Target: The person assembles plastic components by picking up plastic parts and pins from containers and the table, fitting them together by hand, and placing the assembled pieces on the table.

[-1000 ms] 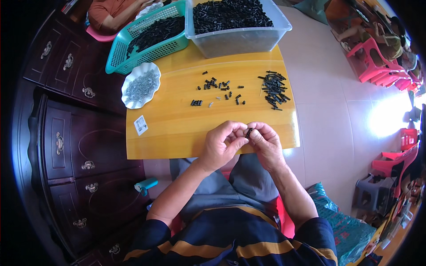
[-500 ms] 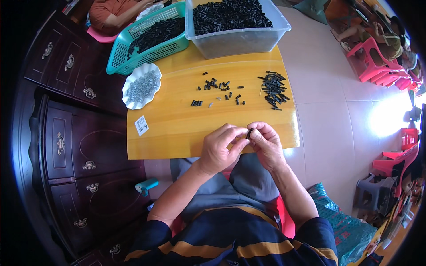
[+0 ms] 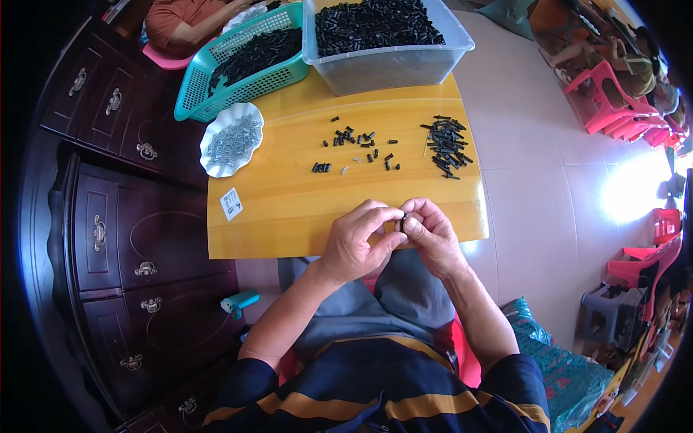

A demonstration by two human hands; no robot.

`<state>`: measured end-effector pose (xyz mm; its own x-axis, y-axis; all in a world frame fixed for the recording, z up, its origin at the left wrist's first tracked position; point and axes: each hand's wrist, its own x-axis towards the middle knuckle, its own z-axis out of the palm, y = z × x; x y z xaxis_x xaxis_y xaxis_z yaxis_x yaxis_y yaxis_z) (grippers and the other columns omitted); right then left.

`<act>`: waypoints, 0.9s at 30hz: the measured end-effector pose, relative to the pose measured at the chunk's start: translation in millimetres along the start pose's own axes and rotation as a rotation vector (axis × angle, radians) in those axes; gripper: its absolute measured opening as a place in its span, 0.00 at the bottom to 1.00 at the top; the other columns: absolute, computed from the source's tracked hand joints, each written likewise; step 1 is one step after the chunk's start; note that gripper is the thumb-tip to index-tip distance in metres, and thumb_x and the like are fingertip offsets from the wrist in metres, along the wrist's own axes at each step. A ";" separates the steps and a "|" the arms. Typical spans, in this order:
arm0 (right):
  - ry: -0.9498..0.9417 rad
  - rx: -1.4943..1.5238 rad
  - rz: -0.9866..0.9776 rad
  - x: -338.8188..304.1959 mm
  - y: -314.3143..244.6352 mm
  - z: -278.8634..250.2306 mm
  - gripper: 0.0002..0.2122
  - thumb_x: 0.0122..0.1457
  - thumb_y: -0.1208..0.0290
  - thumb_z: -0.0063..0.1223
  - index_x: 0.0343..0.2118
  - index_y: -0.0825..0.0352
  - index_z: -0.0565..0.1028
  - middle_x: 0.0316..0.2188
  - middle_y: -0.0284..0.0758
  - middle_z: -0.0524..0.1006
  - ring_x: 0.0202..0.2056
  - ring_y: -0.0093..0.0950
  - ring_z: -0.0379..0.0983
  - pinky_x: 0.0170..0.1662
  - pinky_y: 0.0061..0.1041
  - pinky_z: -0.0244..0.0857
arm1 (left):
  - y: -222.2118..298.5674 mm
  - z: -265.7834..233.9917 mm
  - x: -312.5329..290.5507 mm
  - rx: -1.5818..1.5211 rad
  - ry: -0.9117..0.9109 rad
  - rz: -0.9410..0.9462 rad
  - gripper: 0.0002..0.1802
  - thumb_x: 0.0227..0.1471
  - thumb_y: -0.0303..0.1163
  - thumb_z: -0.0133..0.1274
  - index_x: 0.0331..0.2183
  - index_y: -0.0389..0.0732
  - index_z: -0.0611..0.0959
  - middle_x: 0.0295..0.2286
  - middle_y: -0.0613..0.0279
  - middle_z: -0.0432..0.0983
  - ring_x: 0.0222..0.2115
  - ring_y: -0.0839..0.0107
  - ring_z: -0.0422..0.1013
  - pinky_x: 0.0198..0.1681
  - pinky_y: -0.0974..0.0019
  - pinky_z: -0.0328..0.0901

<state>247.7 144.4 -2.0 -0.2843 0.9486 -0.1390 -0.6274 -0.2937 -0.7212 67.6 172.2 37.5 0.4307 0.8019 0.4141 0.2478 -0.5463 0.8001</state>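
Observation:
My left hand (image 3: 359,242) and my right hand (image 3: 427,234) meet at the near edge of a yellow wooden table (image 3: 289,195). Together their fingertips pinch a small black part (image 3: 403,219) between them. Farther out on the table lie several loose small black pieces (image 3: 355,141) and a pile of longer black parts (image 3: 446,144) to the right. A white scalloped dish (image 3: 231,138) holding silver screws sits at the left.
A clear plastic bin (image 3: 390,61) and a teal basket (image 3: 238,68), both full of black parts, stand at the far edge. A small white card (image 3: 232,203) lies near the left edge. Dark wooden drawers (image 3: 115,216) stand at left, red plastic chairs (image 3: 613,101) at right. Another person (image 3: 188,18) sits beyond the basket.
Both hands stay together at the table's near edge; only the fingers shift slightly around the small black part.

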 end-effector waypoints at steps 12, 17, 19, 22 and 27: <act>-0.086 -0.190 -0.022 1.3 2.4 -4.0 0.14 0.63 0.75 0.55 0.49 0.66 0.65 0.32 0.28 0.76 0.34 0.15 0.71 0.39 0.16 0.66 | 6.8 -13.7 9.3 0.202 -0.141 0.079 0.31 0.37 0.29 0.70 0.47 0.42 0.80 0.36 0.59 0.75 0.33 0.63 0.75 0.34 0.63 0.71; -0.038 -0.225 0.023 -1.7 -1.0 2.5 0.20 0.62 0.73 0.58 0.54 0.68 0.64 0.33 0.30 0.78 0.37 0.17 0.73 0.44 0.17 0.66 | 3.3 -17.6 4.8 0.306 -0.237 0.121 0.25 0.39 0.33 0.68 0.43 0.43 0.82 0.33 0.61 0.75 0.32 0.62 0.75 0.34 0.61 0.71; -0.056 -0.236 0.024 -2.0 -1.0 -0.8 0.20 0.64 0.72 0.55 0.56 0.68 0.63 0.34 0.30 0.77 0.37 0.17 0.73 0.44 0.18 0.67 | 1.2 -15.3 2.4 0.330 -0.210 0.157 0.22 0.41 0.34 0.68 0.41 0.41 0.82 0.31 0.61 0.75 0.30 0.61 0.75 0.32 0.60 0.71; -0.047 -0.252 0.045 -2.5 -2.8 -0.4 0.19 0.67 0.68 0.50 0.57 0.68 0.63 0.37 0.32 0.77 0.39 0.19 0.74 0.46 0.21 0.69 | -5.5 -13.5 1.0 0.377 -0.160 0.156 0.21 0.42 0.36 0.67 0.39 0.39 0.81 0.29 0.60 0.74 0.28 0.60 0.74 0.31 0.60 0.70; 0.045 -0.067 0.090 -0.6 -2.9 0.7 0.15 0.71 0.61 0.41 0.53 0.65 0.68 0.37 0.33 0.77 0.38 0.23 0.76 0.45 0.25 0.72 | -2.1 -20.5 -0.6 0.397 -0.149 0.121 0.19 0.44 0.36 0.66 0.37 0.37 0.80 0.28 0.59 0.73 0.27 0.60 0.74 0.30 0.60 0.70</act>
<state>249.2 144.6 0.7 -0.3038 0.9235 -0.2342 -0.5504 -0.3708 -0.7480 49.0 177.8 44.5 0.5901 0.6988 0.4043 0.4897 -0.7080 0.5089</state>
